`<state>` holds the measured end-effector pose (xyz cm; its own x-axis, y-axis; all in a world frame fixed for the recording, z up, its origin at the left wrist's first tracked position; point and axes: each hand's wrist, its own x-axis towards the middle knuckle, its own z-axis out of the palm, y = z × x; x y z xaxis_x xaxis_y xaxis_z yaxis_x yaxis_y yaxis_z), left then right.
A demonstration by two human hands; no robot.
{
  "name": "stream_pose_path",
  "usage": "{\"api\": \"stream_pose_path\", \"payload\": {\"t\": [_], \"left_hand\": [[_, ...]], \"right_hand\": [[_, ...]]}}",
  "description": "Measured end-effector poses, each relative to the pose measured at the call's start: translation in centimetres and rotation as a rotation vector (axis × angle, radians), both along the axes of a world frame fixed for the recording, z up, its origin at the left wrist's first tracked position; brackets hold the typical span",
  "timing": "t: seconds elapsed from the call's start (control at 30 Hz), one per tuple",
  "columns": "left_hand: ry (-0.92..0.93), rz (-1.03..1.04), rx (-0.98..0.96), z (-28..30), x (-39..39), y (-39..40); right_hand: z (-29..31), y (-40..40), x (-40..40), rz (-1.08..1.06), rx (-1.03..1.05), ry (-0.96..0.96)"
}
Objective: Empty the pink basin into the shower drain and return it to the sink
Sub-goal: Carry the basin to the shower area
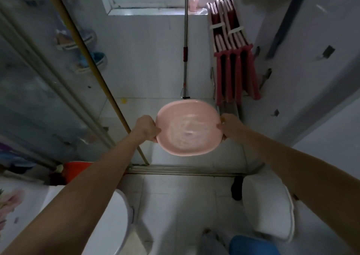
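Note:
I hold the round pink basin (188,128) out in front of me at arm's length, above the tiled shower floor (175,163) just past the metal threshold rail (185,171). Water ripples inside the basin, which stays roughly level. My left hand (147,127) grips its left rim and my right hand (228,125) grips its right rim. The white sink (109,223) lies at the lower left under my left forearm. No drain is visible on the floor.
A glass shower door with a gold frame (93,69) stands to the left. A mop pole (185,46) leans on the back wall, and a red and white folded rack (233,59) stands right of it. The white toilet (270,206) is at lower right, an orange bucket (78,172) at left.

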<state>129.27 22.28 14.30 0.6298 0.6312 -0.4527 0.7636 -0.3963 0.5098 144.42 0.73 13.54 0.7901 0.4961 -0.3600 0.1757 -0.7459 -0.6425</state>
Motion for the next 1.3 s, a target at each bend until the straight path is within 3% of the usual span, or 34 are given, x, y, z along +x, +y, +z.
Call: {"api": "stream_pose_path", "payload": {"t": [0.43,0.93,1.3], "left_hand": [[-0.084,0.114,-0.060,-1.6,16.0,9.9],[-0.075,0.144,-0.034,0.5,27.7,28.1],[-0.127,0.426,-0.040,-0.9,32.7,40.0]], "right_hand": [[0.3,10.0,15.8,0.033,0.054,0.046],[0.6,29.5,29.1,0.079,0.024,0.023],[-2.1,47.4,39.3,0.275,0.016,0.065]]}}
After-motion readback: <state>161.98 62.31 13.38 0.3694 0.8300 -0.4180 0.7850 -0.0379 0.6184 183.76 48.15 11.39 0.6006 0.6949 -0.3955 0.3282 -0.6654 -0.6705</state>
